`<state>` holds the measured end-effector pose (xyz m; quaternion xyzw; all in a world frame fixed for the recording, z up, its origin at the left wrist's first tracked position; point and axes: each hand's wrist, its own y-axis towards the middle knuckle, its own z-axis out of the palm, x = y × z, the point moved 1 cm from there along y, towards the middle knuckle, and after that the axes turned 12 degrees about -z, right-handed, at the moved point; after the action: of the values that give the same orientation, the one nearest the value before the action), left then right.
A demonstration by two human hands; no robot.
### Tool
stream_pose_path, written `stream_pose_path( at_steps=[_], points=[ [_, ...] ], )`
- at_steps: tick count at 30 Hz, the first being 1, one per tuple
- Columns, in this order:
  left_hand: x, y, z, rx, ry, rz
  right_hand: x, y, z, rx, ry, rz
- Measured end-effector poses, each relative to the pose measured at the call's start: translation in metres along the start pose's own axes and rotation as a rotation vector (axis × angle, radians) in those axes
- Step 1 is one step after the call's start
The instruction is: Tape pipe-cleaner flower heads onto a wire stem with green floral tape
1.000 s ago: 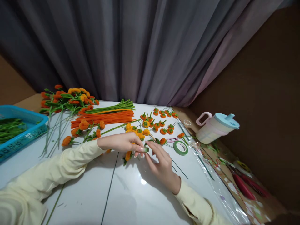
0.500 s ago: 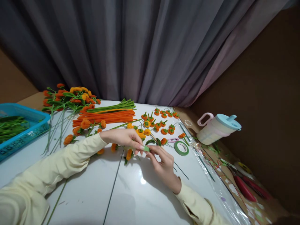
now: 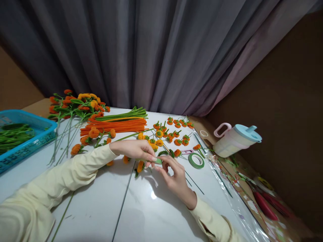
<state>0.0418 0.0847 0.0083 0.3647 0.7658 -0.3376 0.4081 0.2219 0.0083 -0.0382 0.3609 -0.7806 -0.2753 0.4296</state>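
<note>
A short piece of green floral tape (image 3: 158,161) stretches between my two hands above the white table. My left hand (image 3: 135,149) pinches its left end between thumb and fingers. At the other end, my right hand (image 3: 174,173) has its index finger against the tape, with the thumb bent just below. Beneath my left fingers shows an orange fuzzy flower (image 3: 140,166) with small green leaves; whether it is held or lies on the table I cannot tell. A roll of green floral tape (image 3: 196,161) lies right of my right hand, close to a pink cutter (image 3: 187,152).
Small orange and yellow flower heads (image 3: 178,142) stand in rows behind my hands. Orange pipe cleaners (image 3: 116,125) and green ones (image 3: 126,114) lie behind left. A blue basket (image 3: 27,143) is far left, a lidded cup (image 3: 232,141) right, red-handled pliers (image 3: 264,205) at the right edge.
The right thumb has dropped slightly away from the index finger at the tape. My left hand keeps its pinch. The whole view has shifted a little.
</note>
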Motion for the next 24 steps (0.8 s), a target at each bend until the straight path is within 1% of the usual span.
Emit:
stream_pose_path(
  at_steps=[2, 3, 6, 10, 13, 17, 24],
  points=[
    [-0.001, 0.000, 0.002, 0.128, 0.029, -0.022, 0.000, -0.001, 0.000, 0.016, 0.021, -0.011],
    [-0.001, 0.000, 0.001, 0.167, 0.041, -0.028, 0.000, -0.001, 0.000, 0.019, 0.031, -0.014],
    [-0.002, 0.000, -0.003, 0.136, 0.112, -0.026, -0.003, -0.002, -0.001, 0.010, 0.053, 0.016],
    [0.000, 0.000, -0.008, 0.061, 0.206, 0.050, -0.010, -0.005, -0.002, -0.030, 0.153, 0.142],
    [0.002, 0.002, -0.009, 0.094, 0.174, 0.103, -0.012, -0.007, -0.001, -0.048, 0.258, 0.201],
    [0.005, 0.005, -0.008, 0.147, 0.094, 0.103, -0.011, -0.007, 0.001, -0.074, 0.386, 0.255],
    [0.007, 0.005, -0.006, 0.188, 0.023, 0.091, -0.010, -0.007, 0.001, -0.124, 0.447, 0.313]
  ],
)
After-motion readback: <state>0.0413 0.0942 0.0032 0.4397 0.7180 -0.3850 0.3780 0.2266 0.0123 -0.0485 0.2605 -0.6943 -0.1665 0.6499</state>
